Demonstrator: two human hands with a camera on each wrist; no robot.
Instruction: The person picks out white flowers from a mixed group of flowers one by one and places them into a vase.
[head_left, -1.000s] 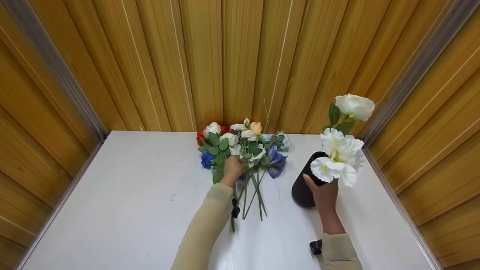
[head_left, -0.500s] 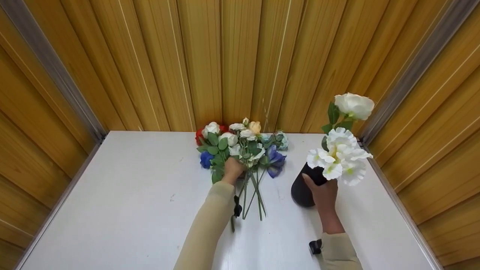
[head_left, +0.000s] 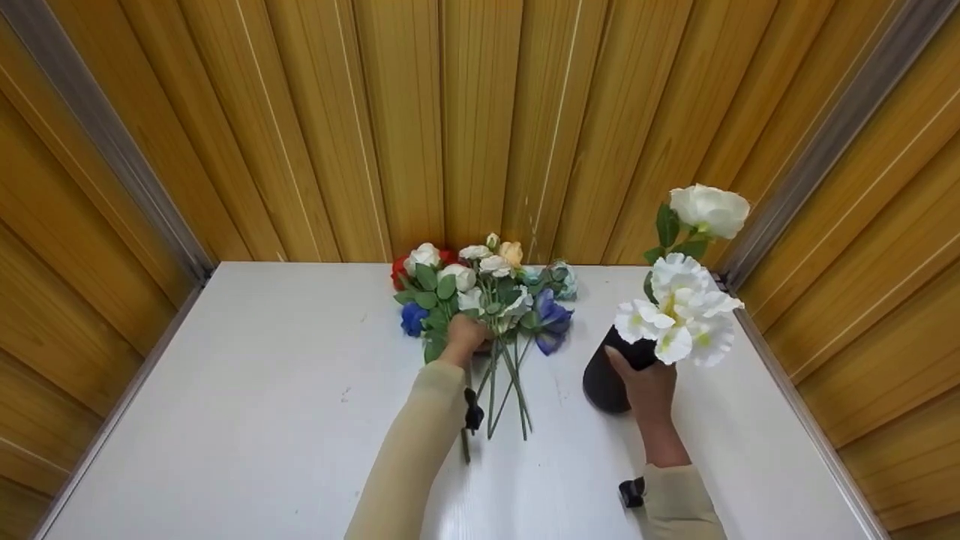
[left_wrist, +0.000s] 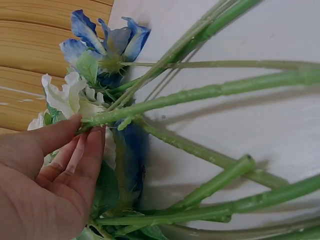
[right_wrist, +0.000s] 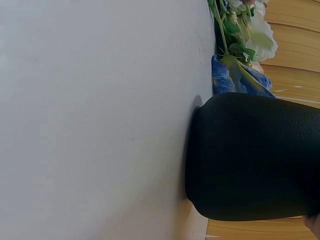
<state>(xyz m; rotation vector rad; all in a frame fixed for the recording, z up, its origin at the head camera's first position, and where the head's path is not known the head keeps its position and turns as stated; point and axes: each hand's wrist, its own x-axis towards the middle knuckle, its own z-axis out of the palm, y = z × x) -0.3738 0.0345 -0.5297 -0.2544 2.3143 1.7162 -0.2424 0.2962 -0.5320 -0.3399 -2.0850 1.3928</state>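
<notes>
My left hand (head_left: 466,336) is in among a pile of artificial flowers lying on the table. In the left wrist view its thumb and fingertips pinch a green flower stem (left_wrist: 175,97), close under a white ruffled bloom (left_wrist: 75,95). On the right, my right hand (head_left: 649,386) grips a black vase (head_left: 609,380) near its top, thumb on the near side; the other fingers are mostly hidden. Above the vase mouth show a ruffled white flower (head_left: 679,311) and, higher, a white rose (head_left: 709,210) with green leaves. The right wrist view shows the vase base (right_wrist: 195,155) against the tabletop.
Around my left hand lie red, white, peach and blue blooms, with a blue-violet flower (head_left: 553,322) at the right and a blue rose (head_left: 412,319) at the left. Bare stems (head_left: 517,397) cross toward me on the white table (head_left: 262,420). Wood-patterned walls (head_left: 480,135) enclose it.
The ruffled white flower in the vase has swung slightly to the right and lower over the mouth. My hands stay almost in place, the left shifting only a little among the stems.
</notes>
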